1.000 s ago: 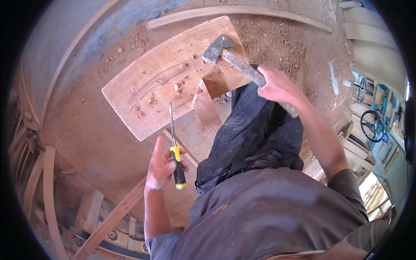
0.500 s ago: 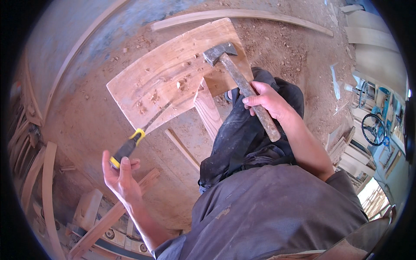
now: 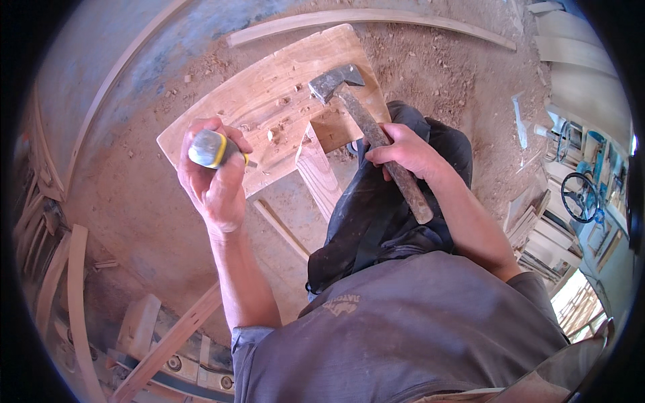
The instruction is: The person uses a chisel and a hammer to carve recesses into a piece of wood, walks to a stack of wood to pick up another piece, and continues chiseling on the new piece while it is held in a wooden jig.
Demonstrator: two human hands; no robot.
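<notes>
My left hand (image 3: 218, 181) is wrapped round the black, grey and yellow handle of a chisel (image 3: 207, 149). The handle's butt faces up, and most of the blade is hidden behind my fingers. Below it is a thick wooden board (image 3: 269, 87) with shallow gouges and loose wood chips (image 3: 274, 135) on top. In my right hand (image 3: 406, 153) is a hammer (image 3: 366, 119), gripped by the middle of its worn wooden handle. Its dark, blocky metal head overlaps the board's right part in the view. A pale wooden piece (image 3: 318, 176) slants down from the board's near edge, beside my leg.
Beyond the board a long curved plank (image 3: 376, 16) lies on the dusty, chip-strewn floor (image 3: 430, 67). A thin stick (image 3: 282, 228) is on the floor nearer me. More wood strips (image 3: 77, 289) stand at the left. At the right is machinery with a black handwheel (image 3: 579, 198).
My left hand has risen and moved right, over the board's left part. The chisel has swung from lying aslant to standing butt-up, its handle now in my closed fingers. The hammer has hardly shifted.
</notes>
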